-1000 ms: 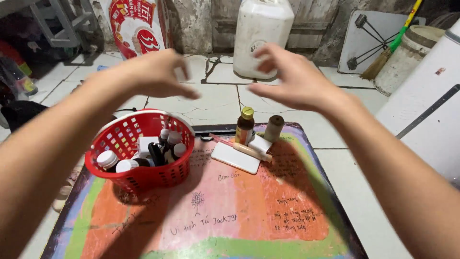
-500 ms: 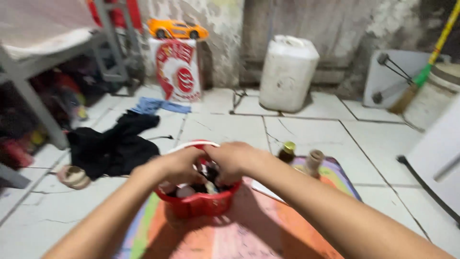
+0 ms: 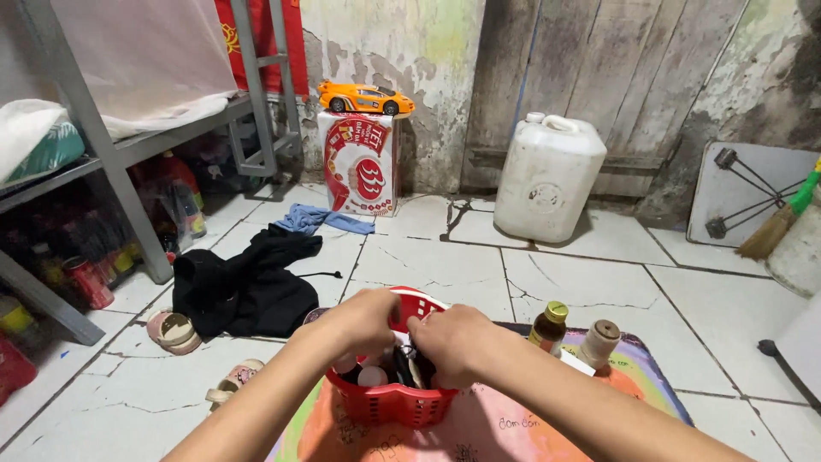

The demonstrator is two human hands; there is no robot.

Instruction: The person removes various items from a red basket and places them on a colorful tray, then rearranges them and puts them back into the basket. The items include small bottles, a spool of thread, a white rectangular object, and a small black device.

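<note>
Bare floor [image 3: 428,265] lies open left of and behind the table [image 3: 513,423]. The basket [image 3: 389,402] sits at its left edge. Left hand [image 3: 363,321] and right hand [image 3: 449,342] reach into it, fingers curled; grip unclear. Two bottles [image 3: 549,328] stand just right.

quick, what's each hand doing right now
Left hand: in the red basket, grip cannot be told.
Right hand: in the basket too, grip cannot be told.

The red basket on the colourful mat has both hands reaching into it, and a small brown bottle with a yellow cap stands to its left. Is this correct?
Not quite. In the head view the brown bottle stands to the right of the red basket, not the left. The rest holds: the left hand and right hand both reach into the basket on the colourful mat.
</note>
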